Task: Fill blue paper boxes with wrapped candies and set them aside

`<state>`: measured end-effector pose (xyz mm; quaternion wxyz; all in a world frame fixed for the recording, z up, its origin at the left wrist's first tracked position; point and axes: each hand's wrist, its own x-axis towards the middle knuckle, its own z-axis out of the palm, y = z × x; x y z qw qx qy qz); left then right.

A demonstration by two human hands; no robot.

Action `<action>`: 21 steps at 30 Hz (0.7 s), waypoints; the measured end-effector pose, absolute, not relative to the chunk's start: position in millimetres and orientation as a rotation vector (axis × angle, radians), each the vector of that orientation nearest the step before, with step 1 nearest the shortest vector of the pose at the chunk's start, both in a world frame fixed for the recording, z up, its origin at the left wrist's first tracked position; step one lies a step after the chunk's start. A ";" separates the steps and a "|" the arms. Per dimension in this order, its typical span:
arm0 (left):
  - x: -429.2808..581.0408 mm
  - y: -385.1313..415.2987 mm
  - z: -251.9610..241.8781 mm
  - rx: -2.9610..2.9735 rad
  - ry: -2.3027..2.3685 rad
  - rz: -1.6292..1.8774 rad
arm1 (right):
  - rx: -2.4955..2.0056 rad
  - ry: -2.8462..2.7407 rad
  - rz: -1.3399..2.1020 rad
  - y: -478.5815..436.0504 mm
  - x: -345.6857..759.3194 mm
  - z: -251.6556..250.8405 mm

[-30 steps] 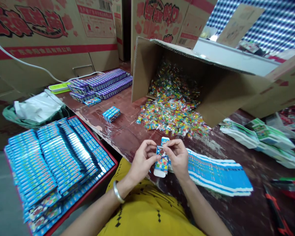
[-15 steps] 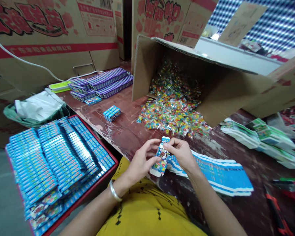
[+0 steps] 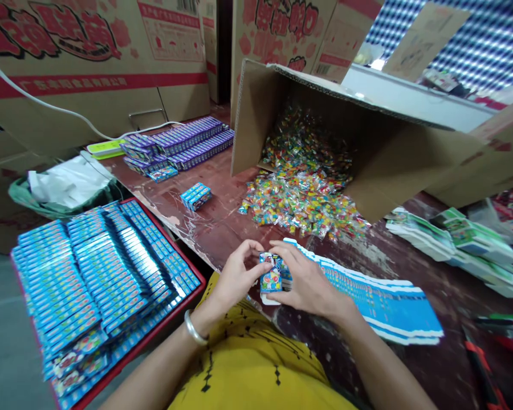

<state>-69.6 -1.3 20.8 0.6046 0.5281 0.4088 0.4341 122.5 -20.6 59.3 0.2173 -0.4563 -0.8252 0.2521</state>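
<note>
A small blue candy box (image 3: pixel 271 278) with a colourful printed front stands between my hands at the table's near edge. My left hand (image 3: pixel 243 273) pinches its left side, the thumb across the front. From the right, my right hand (image 3: pixel 304 280) grips it with the fingers at the top and the thumb near the bottom. Just beyond my right hand fans a row of flat blue cartons (image 3: pixel 380 304). Small clear packets of coloured candy (image 3: pixel 303 199) spill towards my hands out of a cardboard box (image 3: pixel 256 114) lying on its side.
Left of me, a red tray (image 3: pixel 199 273) holds rows of filled blue boxes (image 3: pixel 85 273). A few blue boxes (image 3: pixel 195 196) stand on the table, with purple boxes (image 3: pixel 183 142) behind. Green cartons (image 3: pixel 474 239) and red-handled pliers (image 3: pixel 481 364) lie at the right.
The top and bottom flaps of the candy box have been folded in, so it looks shorter. My right hand has shifted from its top to its right side.
</note>
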 end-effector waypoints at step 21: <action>-106.8 14.6 -1.9 1.411 1.265 0.933 | -1.551 -1.707 0.674 98.6 142.1 23.1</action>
